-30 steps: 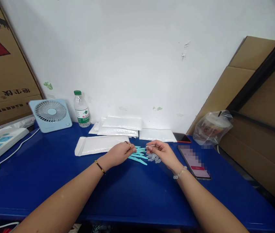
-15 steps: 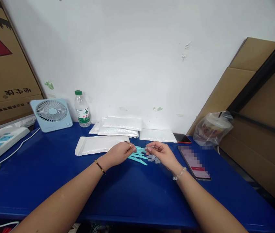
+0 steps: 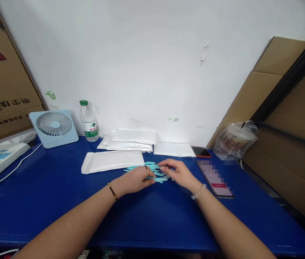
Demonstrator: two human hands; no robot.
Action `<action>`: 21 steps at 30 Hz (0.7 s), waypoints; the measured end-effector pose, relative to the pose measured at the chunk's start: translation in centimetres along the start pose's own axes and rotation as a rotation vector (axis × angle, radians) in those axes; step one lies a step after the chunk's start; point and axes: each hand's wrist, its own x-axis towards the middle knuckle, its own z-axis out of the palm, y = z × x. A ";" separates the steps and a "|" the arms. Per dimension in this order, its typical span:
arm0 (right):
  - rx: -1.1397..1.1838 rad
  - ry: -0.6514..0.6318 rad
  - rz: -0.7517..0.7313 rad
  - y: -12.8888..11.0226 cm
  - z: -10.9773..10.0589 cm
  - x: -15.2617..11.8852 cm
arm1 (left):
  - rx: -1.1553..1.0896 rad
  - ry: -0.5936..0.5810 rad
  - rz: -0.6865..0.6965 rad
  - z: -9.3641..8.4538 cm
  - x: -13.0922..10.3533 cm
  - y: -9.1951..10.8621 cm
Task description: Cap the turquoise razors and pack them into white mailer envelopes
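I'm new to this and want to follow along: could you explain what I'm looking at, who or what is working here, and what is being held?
There is no machine here: two bare hands do the work. Every picture comes from one camera worn on the person's head, looking forward and down. On the blue table lie teal sticks and white envelopes. A fan and a bottle stand to the left; two phones and a bagged cup are to the right. The left hand appears to pinch one teal piece. The right hand has its fingers over the pile; whether they grip anything is unclear.
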 end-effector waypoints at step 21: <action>-0.262 -0.239 0.084 0.5 -1.6 -0.5 | 0.196 0.095 -0.156 -0.2 0.3 -2.2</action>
